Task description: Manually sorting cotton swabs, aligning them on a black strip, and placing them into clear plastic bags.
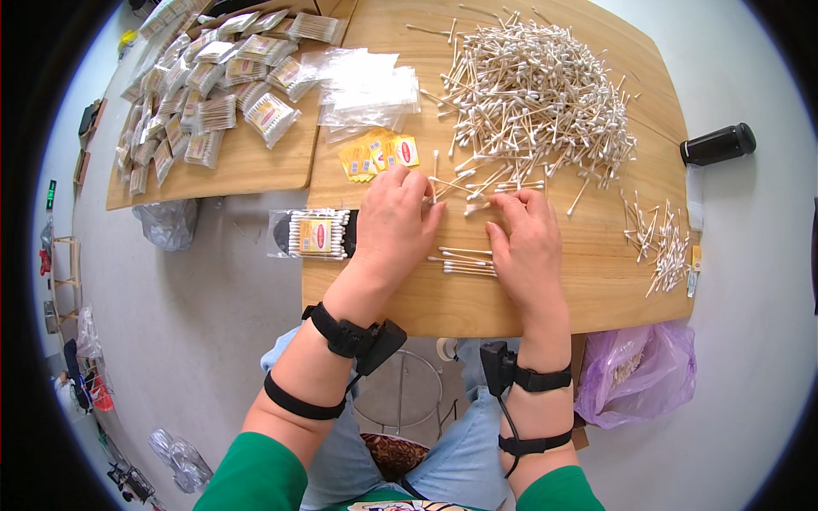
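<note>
My left hand (394,217) rests over the near part of the table, its fingers bent and its thumb apart from them, next to a few loose cotton swabs (436,163). To its right, my right hand (528,243) has bent fingers on a cotton swab (477,207) whose white tip points left. A short row of cotton swabs (469,262) lies side by side between my wrists. Beyond both hands spreads a large heap of cotton swabs (537,102). Left of my left hand, a clear bag of swabs with a yellow label (315,235) lies on a black holder at the table edge.
Yellow cards (375,153) and flat clear bags (366,89) lie beyond my left hand. Many filled swab packets (213,85) cover the left table. At right are a smaller swab pile (666,255), a black bottle (717,145) and a purple bag (639,379) below the edge.
</note>
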A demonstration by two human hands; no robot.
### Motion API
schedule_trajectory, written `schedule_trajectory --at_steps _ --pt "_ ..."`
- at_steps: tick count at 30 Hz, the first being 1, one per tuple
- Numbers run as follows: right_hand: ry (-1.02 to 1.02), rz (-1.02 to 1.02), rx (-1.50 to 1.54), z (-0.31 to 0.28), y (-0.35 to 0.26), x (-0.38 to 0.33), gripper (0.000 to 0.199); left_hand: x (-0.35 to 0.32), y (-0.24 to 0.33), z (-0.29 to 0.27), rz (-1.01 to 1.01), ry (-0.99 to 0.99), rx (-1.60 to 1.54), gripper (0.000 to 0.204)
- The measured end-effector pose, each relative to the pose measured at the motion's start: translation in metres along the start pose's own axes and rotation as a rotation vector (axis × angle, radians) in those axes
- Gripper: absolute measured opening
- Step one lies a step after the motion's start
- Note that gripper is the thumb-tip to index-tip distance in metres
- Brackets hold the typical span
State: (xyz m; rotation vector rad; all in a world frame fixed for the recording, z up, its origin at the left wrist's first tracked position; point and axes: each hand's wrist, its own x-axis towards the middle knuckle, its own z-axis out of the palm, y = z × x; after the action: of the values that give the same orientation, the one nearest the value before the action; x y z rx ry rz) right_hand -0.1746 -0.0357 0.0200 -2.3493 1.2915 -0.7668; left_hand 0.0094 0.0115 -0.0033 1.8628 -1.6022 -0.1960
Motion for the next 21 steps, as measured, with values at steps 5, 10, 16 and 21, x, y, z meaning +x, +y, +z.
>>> schedule_trajectory --at_steps 5,10,16,21 --pt "-0.034 0.096 -0.001 -0.003 0.019 -0.006 0.017 0.000 -0.004 -0.003 0.063 -0.063 -0.073 0.014" --pt "-0.013 0.211 -0.058 -0.015 0.044 -0.011 0.013 -0.002 -0.002 -0.009 0.084 -0.157 -0.127 0.011" --pt "0.174 0.235 -0.151 -0.022 0.037 -0.007 0.010 -0.003 0.005 -0.011 0.097 -0.247 -0.185 0.011" --pt "-0.019 -0.001 0.062 -0.015 0.005 -0.005 0.016 -0.005 0.003 -0.007 0.073 -0.207 -0.204 0.011"
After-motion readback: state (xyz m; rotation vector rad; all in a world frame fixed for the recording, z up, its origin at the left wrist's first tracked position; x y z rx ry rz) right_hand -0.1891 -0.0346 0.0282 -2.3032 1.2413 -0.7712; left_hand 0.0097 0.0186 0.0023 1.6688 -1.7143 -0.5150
